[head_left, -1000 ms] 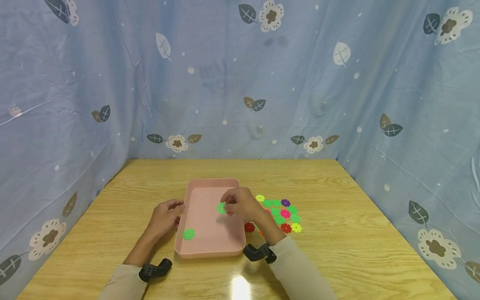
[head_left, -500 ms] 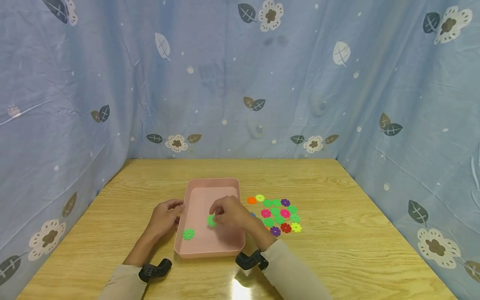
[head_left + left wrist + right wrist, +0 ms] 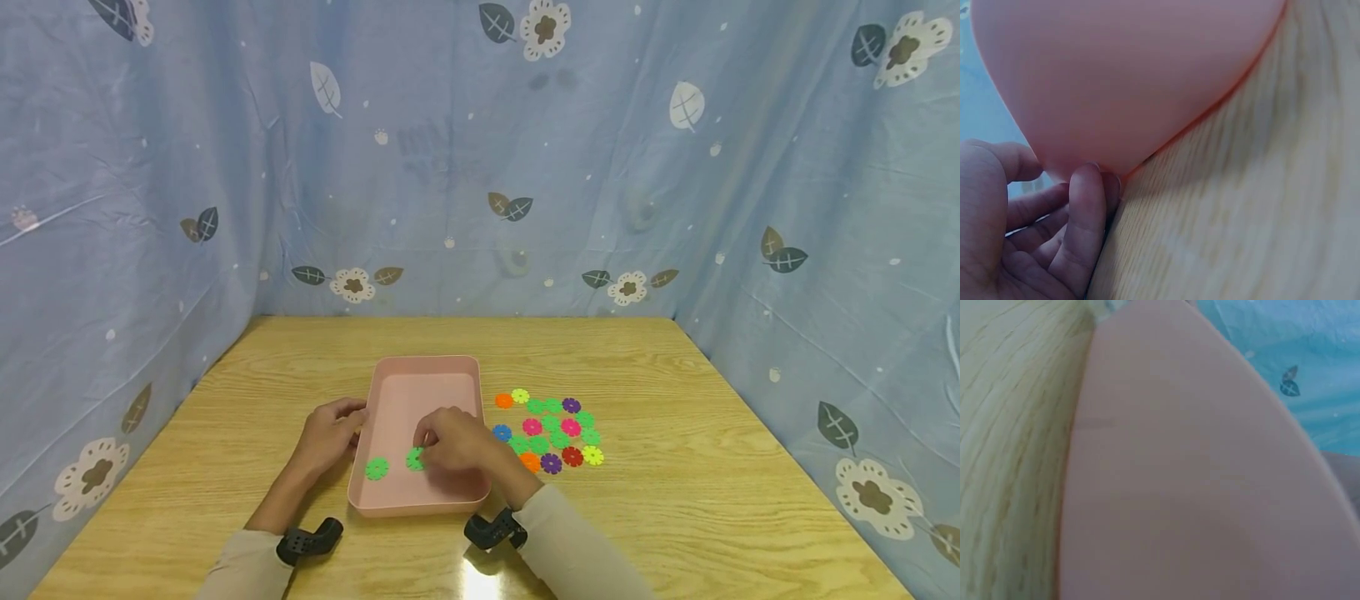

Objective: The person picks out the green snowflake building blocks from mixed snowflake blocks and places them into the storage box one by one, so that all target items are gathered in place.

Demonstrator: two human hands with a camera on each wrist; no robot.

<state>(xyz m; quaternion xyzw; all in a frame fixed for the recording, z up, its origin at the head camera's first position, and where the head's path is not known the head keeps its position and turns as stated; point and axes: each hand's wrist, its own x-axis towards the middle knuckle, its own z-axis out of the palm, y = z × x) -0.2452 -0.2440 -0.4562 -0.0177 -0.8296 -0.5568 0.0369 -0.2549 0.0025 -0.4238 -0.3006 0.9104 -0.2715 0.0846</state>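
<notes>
Head view: a person works with two bare hands at a pink tray (image 3: 420,509), which stands on the wooden bench (image 3: 712,500).
Right hand (image 3: 456,442): it is above the floor of the pink tray, in the near half; its fingers are narrow and curled, and they pinch the held green disc (image 3: 414,459) by the edge. The right wrist view does not show these fingers.
Left hand (image 3: 328,435): it holds the pink tray at the left wall, with bent fingers touching; how far they hook over the rim, I cannot tell.
Resting green disc (image 3: 377,468): it lies flat near the near left corner of the pink tray.
Loose discs (image 3: 551,423): they lie on the bench, to the right of the pink tray, in several colours.
Just changed: the held green disc has come from the middle of the pink tray toward its near side, and is now beside the resting green disc, not touching it.
Meaning: in my judgement, the carrying of this disc is nearly complete, and its release is not yet done.
</notes>
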